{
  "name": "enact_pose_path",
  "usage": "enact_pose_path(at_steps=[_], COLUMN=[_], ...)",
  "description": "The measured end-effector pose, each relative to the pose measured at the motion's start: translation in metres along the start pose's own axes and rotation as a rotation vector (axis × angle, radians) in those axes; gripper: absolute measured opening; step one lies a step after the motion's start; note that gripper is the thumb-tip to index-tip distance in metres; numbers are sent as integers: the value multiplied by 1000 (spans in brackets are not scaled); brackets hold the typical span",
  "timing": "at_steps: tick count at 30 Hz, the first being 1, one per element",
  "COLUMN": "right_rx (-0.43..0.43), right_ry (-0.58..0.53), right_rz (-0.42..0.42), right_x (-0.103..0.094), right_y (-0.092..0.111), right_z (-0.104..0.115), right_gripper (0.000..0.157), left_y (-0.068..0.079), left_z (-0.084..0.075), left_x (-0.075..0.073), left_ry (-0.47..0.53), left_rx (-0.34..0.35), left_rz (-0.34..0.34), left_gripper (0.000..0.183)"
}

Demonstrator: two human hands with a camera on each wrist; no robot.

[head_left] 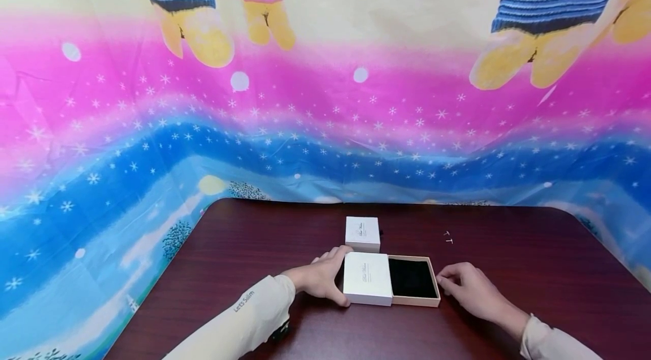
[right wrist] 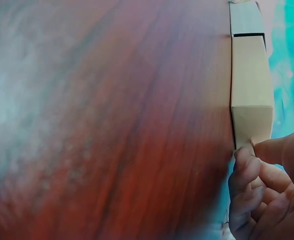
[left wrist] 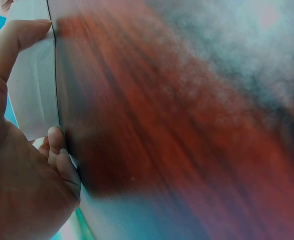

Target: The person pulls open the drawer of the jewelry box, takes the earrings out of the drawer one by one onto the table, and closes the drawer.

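Note:
A white drawer-style gift box lies on the table, its white sleeve [head_left: 367,278] on the left and its tan drawer [head_left: 414,301] slid partly out to the right. Inside the drawer is a black pad [head_left: 413,278]. My left hand [head_left: 321,278] grips the sleeve's left end, thumb at the near corner and fingers at the far one. At the drawer's right end, my right hand [head_left: 470,291] pinches with thumb and index finger; in the right wrist view these fingertips [right wrist: 244,157] meet at the end wall, and they hide what lies between them.
A smaller white box [head_left: 363,233] with a dark tab on its right side stands just behind the sleeve. Two small T-shaped silvery pieces [head_left: 448,241] lie at the back right of the dark red table [head_left: 274,230]. A printed cloth [head_left: 325,122] hangs behind the table.

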State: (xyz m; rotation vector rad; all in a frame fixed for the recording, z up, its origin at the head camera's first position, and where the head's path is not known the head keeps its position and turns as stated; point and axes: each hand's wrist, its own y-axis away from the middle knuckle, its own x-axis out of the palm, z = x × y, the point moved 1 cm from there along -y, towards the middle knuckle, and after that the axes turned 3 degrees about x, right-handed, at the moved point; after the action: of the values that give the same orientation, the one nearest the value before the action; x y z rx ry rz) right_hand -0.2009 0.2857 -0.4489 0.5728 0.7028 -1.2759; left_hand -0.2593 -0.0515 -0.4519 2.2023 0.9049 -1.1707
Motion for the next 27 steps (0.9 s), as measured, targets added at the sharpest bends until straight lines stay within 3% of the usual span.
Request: enact_pose_path(at_steps=[12, 27], right_rx=[-50, -41], right_ry=[-105, -215], right_rz=[41, 78], right_x=[2, 3], right_y=[-2, -3], right_z=[-2, -3], right_gripper=[14, 14], left_y=[1, 0], left_z=[0, 0], left_x=[1, 1], left_ry=[9, 4], left_rx=[21, 13], left_rz=[-8, -9], left_gripper=[103, 102])
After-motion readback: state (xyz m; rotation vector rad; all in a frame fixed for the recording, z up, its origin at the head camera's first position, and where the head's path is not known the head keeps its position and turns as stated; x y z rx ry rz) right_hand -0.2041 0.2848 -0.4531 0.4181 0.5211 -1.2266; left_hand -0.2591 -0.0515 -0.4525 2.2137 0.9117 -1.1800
